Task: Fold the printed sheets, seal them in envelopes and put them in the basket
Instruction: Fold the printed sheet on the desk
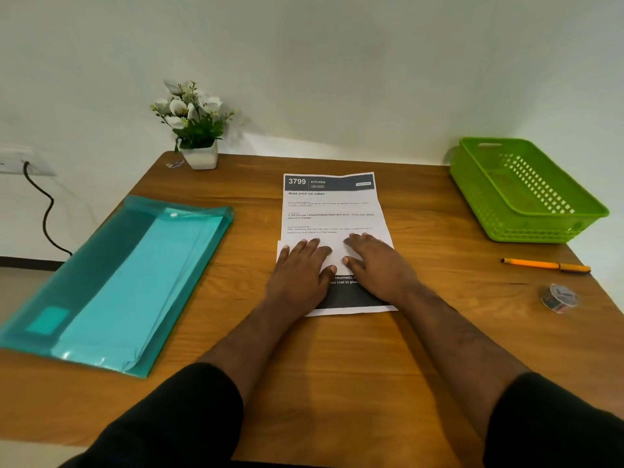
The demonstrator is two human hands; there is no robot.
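Observation:
A printed sheet (332,211) headed "3799 KITCHEN" lies in the middle of the wooden table (337,359). A second sheet edge shows beneath it at the near end. My left hand (300,268) and my right hand (374,261) both press flat on the sheet's near half, fingers straight and pointing away from me. A teal plastic folder (111,282) holding pale envelopes or papers lies at the left. The green basket (526,190) stands empty at the far right corner.
A small white pot of artificial flowers (197,130) stands at the back left. An orange pen (545,265) and a roll of patterned tape (559,297) lie at the right. A black cable (45,211) hangs from a wall socket beyond the left edge.

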